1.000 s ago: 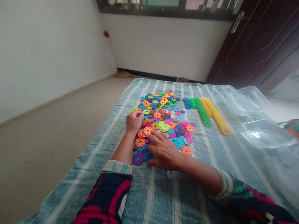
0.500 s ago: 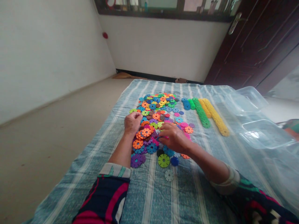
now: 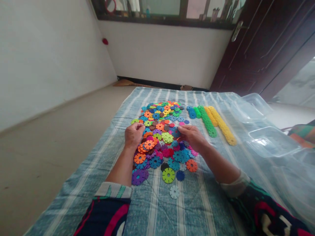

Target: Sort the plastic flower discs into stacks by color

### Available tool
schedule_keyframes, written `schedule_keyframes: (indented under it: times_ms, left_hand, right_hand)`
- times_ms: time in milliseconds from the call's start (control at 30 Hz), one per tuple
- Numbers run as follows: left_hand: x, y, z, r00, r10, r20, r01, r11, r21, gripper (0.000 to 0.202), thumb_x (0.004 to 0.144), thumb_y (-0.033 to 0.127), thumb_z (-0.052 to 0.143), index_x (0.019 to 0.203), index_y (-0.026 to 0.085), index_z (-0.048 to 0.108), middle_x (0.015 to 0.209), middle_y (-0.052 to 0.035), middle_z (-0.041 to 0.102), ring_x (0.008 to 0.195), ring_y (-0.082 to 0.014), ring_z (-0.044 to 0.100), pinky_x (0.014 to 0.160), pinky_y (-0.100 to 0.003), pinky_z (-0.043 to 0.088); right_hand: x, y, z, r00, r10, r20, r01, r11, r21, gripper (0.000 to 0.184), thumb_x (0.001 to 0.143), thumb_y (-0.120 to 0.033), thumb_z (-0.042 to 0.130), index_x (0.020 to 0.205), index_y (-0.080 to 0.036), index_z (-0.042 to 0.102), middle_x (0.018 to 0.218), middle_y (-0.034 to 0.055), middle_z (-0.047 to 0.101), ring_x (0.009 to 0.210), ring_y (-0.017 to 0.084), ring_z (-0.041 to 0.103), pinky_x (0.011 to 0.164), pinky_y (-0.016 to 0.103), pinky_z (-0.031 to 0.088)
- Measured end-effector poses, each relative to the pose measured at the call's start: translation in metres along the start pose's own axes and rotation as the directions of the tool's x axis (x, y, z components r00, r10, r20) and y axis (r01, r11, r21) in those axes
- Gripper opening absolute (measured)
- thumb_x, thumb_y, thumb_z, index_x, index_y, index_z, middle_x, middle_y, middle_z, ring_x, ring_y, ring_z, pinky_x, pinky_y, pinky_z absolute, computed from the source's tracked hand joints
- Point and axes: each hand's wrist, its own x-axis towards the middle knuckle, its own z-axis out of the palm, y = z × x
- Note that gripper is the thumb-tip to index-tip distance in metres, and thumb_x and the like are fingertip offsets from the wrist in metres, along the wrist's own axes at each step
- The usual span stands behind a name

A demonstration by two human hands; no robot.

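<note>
A heap of flat, many-coloured plastic snowflake discs (image 3: 163, 131) lies spread on a blue striped cloth (image 3: 187, 203). My left hand (image 3: 133, 135) rests curled at the heap's left edge, fingers closed around a stack of orange discs (image 3: 147, 145). My right hand (image 3: 193, 137) lies on the heap's right side, its fingers pinched on a blue disc (image 3: 175, 132). A lime green disc (image 3: 168, 175), a purple one (image 3: 137, 177) and a white one (image 3: 174, 192) lie apart on the near side.
Rows of stacked discs lie right of the heap: blue (image 3: 191, 113), green (image 3: 208, 122), yellow (image 3: 222, 126). Clear plastic tubs (image 3: 273, 141) sit at the cloth's right edge. A bare floor (image 3: 49, 131) lies to the left, a dark door (image 3: 258, 49) at the back right.
My right hand has moved from the near side of the heap up to its right side and closed on a blue disc. Discs it covered now show. My left hand stays put.
</note>
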Motion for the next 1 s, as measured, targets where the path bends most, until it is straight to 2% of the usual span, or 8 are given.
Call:
schedule_keyframes:
  times_ms: [267,433,533,633,733,833,900,1000]
  left_hand:
    - [0.0,0.003,-0.003,1.0,-0.006,-0.004,0.006,1.0,0.001,0.021,0.068,0.038,0.06,0.074,0.02,0.07,0.075,-0.0011,0.072,0.075,-0.0183,0.066,0.075,-0.027,0.05]
    - [0.001,0.002,-0.004,1.0,0.002,-0.011,-0.002,1.0,0.0,0.02,0.068,0.039,0.061,0.073,0.021,0.07,0.074,-0.0008,0.072,0.074,-0.0185,0.066,0.073,-0.026,0.05]
    - [0.001,0.003,-0.005,1.0,0.0,-0.01,0.0,1.0,0.012,0.02,0.069,0.038,0.061,0.074,0.021,0.07,0.075,-0.0008,0.072,0.074,-0.0188,0.067,0.074,-0.026,0.049]
    - [0.0,0.005,-0.006,1.0,0.001,-0.004,-0.001,1.0,0.026,0.019,0.069,0.037,0.061,0.074,0.021,0.07,0.076,-0.0011,0.073,0.075,-0.0188,0.067,0.075,-0.027,0.05]
    - [0.0,0.005,-0.006,1.0,0.0,-0.004,0.0,1.0,0.03,0.018,0.069,0.036,0.061,0.074,0.021,0.07,0.076,-0.0011,0.073,0.074,-0.0184,0.066,0.073,-0.026,0.05]
    - [0.0,0.004,-0.006,1.0,-0.002,-0.007,0.003,1.0,0.027,0.019,0.069,0.036,0.061,0.074,0.021,0.07,0.076,-0.0009,0.073,0.074,-0.0183,0.066,0.072,-0.025,0.05]
    - [0.0,0.003,-0.006,1.0,-0.002,-0.009,0.002,1.0,0.026,0.019,0.069,0.037,0.06,0.074,0.021,0.07,0.076,-0.0009,0.073,0.075,-0.0184,0.066,0.072,-0.025,0.05]
    - [0.0,0.001,-0.005,1.0,0.0,-0.009,0.0,1.0,0.021,0.02,0.07,0.037,0.06,0.075,0.021,0.07,0.076,-0.0012,0.073,0.075,-0.0183,0.066,0.072,-0.025,0.05]
  right_hand:
    - [0.01,0.003,-0.016,0.996,0.078,-0.053,-0.074,0.995,0.063,0.035,0.076,-0.051,0.069,0.077,-0.019,0.056,0.062,0.0017,0.069,0.046,0.012,0.062,0.038,0.019,0.045]
    - [0.028,-0.007,-0.044,0.984,-0.062,-0.167,0.038,0.989,-0.144,0.035,0.069,-0.049,0.075,0.077,-0.016,0.064,0.057,-0.0001,0.065,0.042,0.011,0.059,0.037,0.019,0.044]
    - [0.051,-0.022,-0.073,0.957,-0.158,-0.244,0.061,0.929,-0.364,0.026,0.07,-0.039,0.073,0.075,-0.014,0.068,0.051,-0.001,0.061,0.04,0.01,0.057,0.037,0.019,0.043]
    - [0.076,-0.036,-0.101,0.94,-0.208,-0.269,-0.018,0.76,-0.649,0.018,0.074,-0.022,0.067,0.087,-0.012,0.074,0.047,-0.0016,0.058,0.043,0.011,0.058,0.043,0.02,0.044]
    - [0.096,-0.043,-0.119,0.942,-0.252,-0.223,-0.089,0.453,-0.887,0.023,0.074,-0.011,0.061,0.091,-0.014,0.077,0.056,0.0021,0.066,0.055,0.014,0.065,0.056,0.024,0.05]
    - [0.107,-0.04,-0.125,0.958,-0.261,-0.121,-0.074,0.183,-0.98,0.031,0.073,-0.005,0.058,0.092,-0.019,0.079,0.079,0.0062,0.075,0.077,0.019,0.07,0.07,0.027,0.051]
    - [0.11,-0.036,-0.125,0.973,-0.221,-0.071,-0.053,0.085,-0.995,0.037,0.074,-0.002,0.056,0.095,-0.022,0.079,0.09,0.0068,0.076,0.086,0.021,0.07,0.074,0.027,0.05]
    - [0.113,-0.032,-0.124,0.988,-0.145,-0.05,-0.048,0.021,-0.999,0.042,0.076,-0.001,0.054,0.102,-0.025,0.077,0.099,0.0059,0.075,0.092,0.02,0.069,0.076,0.026,0.048]
